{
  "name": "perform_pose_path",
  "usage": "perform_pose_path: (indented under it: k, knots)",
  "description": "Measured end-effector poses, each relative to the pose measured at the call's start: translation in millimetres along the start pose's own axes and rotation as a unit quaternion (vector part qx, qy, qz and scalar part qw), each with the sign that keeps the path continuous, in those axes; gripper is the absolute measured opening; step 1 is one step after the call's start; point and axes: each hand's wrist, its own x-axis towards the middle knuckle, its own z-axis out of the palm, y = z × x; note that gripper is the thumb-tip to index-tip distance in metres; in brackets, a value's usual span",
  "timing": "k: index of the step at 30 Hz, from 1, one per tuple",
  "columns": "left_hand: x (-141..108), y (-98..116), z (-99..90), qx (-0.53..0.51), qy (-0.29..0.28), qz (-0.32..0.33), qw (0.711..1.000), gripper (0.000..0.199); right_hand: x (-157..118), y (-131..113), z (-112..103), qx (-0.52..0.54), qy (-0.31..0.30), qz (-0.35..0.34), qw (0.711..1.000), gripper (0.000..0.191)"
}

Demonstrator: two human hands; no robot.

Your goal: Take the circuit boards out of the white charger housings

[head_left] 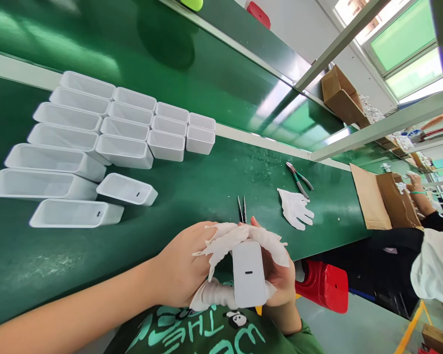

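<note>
Both hands, left [186,268] and right [280,282], are curled closed around one white housing [248,280], slotted end showing, held before the printed shirt [206,329]; white cloth [229,241] covers their fingers. On the bench [214,177]: seventeen open housings [123,150], one tweezers [242,211], one pliers [299,179], one loose glove [296,207].

This is a factory workshop. A long green desk [236,167], rowed white housings [166,148], pliers [291,168] and cardboard boxes [393,201] indicate it.
</note>
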Motion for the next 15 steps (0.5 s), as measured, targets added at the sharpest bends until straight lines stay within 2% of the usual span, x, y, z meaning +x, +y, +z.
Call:
perform_pose_path:
  k: [6, 10, 15]
  knots:
    - [-1.3, 0.0, -1.3, -0.007, 0.01, 0.004, 1.0, 0.068, 14.7, -9.4, 3.9, -0.007, -0.037, 0.004, 0.999, 0.068]
    - [-4.6, -3.2, -1.1, -0.034, 0.002, 0.002, 0.999, 0.072, 19.5, -17.2, 5.3, 0.003, -0.043, -0.032, 0.999, 0.059]
    - [1.1, 0.3, -0.4, -0.095, -0.027, -0.038, 0.994, 0.059, 20.0, -15.2, 3.7, -0.032, -0.051, -0.049, 0.997, 0.061]
